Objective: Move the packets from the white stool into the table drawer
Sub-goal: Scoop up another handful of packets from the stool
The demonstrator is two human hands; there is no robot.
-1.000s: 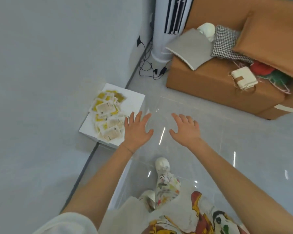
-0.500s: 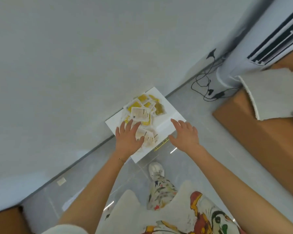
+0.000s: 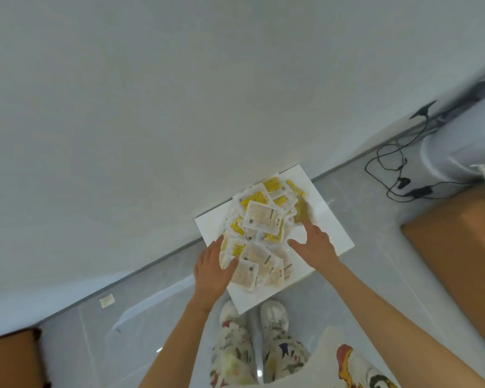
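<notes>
A white square stool (image 3: pixel 331 219) stands against the pale wall, right in front of my feet. On it lies a loose heap of several yellow and clear packets (image 3: pixel 263 219). My left hand (image 3: pixel 212 268) is at the heap's left near edge, fingers tucked under the packets and thumb over one of them. My right hand (image 3: pixel 314 245) rests on the stool at the heap's right side, fingers spread and touching the packets. No table drawer is in sight.
A brown sofa corner (image 3: pixel 457 247) stands to the right. Black cables (image 3: pixel 395 175) trail on the floor by a white tower unit (image 3: pixel 459 147). A brown piece of furniture (image 3: pixel 9 359) shows at the bottom left. My shoes (image 3: pixel 273 315) touch the stool's near edge.
I have stepped up to the stool and now look straight down on it. Both hands went from hovering with spread fingers to touching the heap on either side.
</notes>
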